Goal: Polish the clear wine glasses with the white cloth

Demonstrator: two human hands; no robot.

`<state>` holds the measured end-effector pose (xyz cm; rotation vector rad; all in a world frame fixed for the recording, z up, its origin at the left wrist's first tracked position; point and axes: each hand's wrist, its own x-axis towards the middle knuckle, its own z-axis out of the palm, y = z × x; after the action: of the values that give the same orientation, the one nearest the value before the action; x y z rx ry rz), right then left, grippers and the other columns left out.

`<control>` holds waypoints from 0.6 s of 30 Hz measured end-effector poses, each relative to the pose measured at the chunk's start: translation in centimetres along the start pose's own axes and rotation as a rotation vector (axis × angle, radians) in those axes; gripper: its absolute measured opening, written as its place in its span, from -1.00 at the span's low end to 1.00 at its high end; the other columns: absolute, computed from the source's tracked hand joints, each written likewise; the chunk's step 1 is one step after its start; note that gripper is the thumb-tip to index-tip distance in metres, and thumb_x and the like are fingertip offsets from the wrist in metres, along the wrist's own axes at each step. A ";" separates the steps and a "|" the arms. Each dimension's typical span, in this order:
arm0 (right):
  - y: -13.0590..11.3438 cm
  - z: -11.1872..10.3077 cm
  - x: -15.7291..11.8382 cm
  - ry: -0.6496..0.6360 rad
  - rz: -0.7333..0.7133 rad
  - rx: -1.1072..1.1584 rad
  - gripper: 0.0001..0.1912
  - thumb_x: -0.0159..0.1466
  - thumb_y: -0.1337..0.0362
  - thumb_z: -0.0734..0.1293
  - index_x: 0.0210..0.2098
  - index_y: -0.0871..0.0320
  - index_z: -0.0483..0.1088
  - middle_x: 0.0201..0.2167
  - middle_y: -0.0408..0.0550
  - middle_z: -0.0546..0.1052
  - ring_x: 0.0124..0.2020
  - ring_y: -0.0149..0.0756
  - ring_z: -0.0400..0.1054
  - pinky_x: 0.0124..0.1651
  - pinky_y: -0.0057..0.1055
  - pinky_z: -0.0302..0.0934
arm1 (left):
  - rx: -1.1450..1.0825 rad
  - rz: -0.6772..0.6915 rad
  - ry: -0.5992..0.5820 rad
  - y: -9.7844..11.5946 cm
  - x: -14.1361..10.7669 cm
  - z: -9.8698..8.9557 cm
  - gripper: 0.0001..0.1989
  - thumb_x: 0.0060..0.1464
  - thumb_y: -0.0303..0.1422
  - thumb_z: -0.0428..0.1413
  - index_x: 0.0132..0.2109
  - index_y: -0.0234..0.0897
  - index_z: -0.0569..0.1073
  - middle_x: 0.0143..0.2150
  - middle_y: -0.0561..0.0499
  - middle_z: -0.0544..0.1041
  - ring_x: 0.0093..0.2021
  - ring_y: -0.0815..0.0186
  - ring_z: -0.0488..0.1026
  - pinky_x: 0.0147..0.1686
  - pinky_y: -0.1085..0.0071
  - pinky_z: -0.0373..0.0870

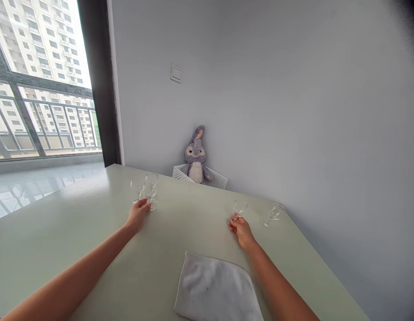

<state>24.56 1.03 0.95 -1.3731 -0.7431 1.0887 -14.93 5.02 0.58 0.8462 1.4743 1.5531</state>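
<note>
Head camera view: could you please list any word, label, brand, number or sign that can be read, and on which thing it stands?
None: no text can be read in this picture.
Wall switch: no lettering visible.
Gray cloth: one dark speck, too small to make out.
Glasses: no marking can be made out.
Plush toy: no label visible.

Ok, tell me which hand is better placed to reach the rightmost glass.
Probably the right hand: it is nearer the rightmost glass, though it holds another glass. The left hand is farther off, at the glasses on the left.
</note>
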 end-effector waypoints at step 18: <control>-0.4 -0.7 -1.7 0.331 -0.141 0.154 -0.66 -0.07 0.36 0.23 -0.25 0.10 0.23 -0.36 -0.15 0.36 -0.55 -0.52 0.28 -0.58 -0.59 0.16 | 0.213 0.026 -0.080 -1.1 -6.1 2.3 -0.65 -0.29 -0.39 0.09 -0.22 -0.19 0.35 -0.20 0.01 0.38 -0.28 0.31 0.34 -0.36 0.43 0.22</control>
<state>24.64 -0.70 1.53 -1.3069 -0.4945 0.7666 -10.09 0.60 0.12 1.0426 1.5951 1.3806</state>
